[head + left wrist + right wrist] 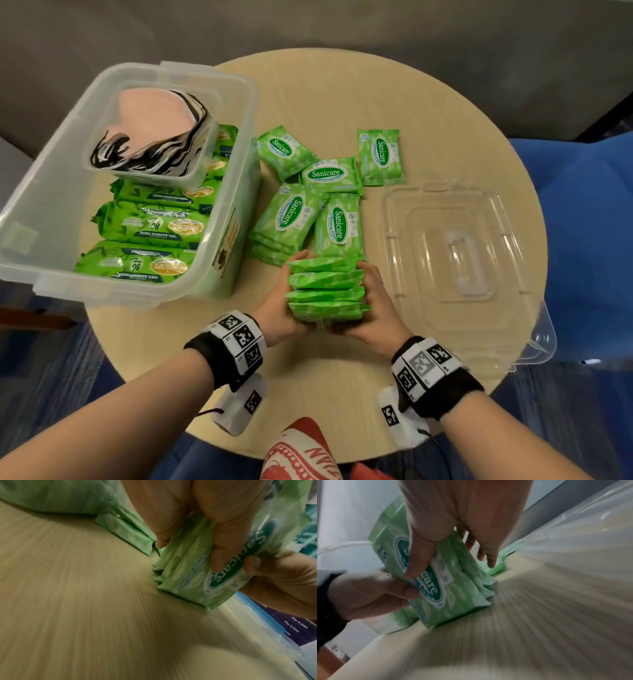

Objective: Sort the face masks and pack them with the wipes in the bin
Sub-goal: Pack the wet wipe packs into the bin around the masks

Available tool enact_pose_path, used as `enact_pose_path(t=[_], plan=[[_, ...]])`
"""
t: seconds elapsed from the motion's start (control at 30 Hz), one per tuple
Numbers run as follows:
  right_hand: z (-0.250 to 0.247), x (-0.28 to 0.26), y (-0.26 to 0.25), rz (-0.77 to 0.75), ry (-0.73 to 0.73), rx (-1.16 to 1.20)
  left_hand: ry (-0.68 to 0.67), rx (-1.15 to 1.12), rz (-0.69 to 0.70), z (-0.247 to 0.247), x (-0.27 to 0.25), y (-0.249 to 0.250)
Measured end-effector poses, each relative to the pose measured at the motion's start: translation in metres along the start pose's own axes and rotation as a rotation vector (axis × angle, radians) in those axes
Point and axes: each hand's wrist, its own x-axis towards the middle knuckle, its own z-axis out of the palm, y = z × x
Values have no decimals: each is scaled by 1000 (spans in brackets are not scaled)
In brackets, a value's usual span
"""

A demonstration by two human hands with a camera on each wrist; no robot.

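Note:
Both hands clamp a bundle of several small green Sanicare wipe packs (pixel 325 291) standing on edge on the round table. My left hand (pixel 281 301) grips its left side, my right hand (pixel 375 305) its right side. In the left wrist view the bundle (pixel 192 566) sits under my left hand (pixel 197 534), thumb on the front label. The right wrist view shows the bundle (pixel 453 582) held by my right hand (pixel 453 545). More small packs (pixel 298 216) lie loose behind. The clear bin (pixel 236 212) holds large wipe packs (pixel 150 222) and a tray of face masks (pixel 157 133).
The bin's clear lid (pixel 455 253) lies on the table's right side, overhanging the edge. The wooden table (pixel 308 377) is bare in front of my hands. Blue chairs (pixel 589 222) stand to the right. A red and white printed cloth (pixel 298 452) shows at the bottom.

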Motion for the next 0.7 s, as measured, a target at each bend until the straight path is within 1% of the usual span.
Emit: enact_pose_path(t=[0.07,0.13,0.2,0.23,0.27,0.3,0.33,0.37,0.4,0.43,0.47,0.5,0.53,0.57,0.63,0.7], plan=[[3,-2,7,10,-57,-13,5,23,18,-2,-3,-3],[7,-3,8,61,-114,11,-4,39,3,-2,-3,-5],[9,-2,6,116,-158,-58,-8,70,-2,-1,-1,-8],[9,-2,4,150,-200,-87,-13,69,-8,0,0,-10],[9,-2,2,161,-247,-165,-20,55,-20,0,1,-10],[13,2,-3,271,-254,-28,-29,42,-24,-1,1,-12],[14,7,-9,362,-229,103,-45,35,-38,-1,2,-13],[12,7,-12,404,-191,216,-60,25,-52,-1,2,-17],[13,10,-16,431,-157,243,-65,25,-73,0,3,-18],[13,11,-22,462,-122,209,-51,38,-71,-1,3,-23],[12,14,-23,480,-104,126,-42,61,-67,-2,4,-23],[13,15,-29,480,-106,70,-36,71,-54,-4,5,-25],[12,11,-28,373,-114,-28,-33,91,-62,-5,4,-22],[8,10,-26,312,-96,-81,-23,101,-63,-6,4,-22],[6,7,-21,249,-101,-86,-14,95,-76,-10,0,-16],[3,3,-30,202,-64,-111,1,101,-81,-12,-7,-10]])
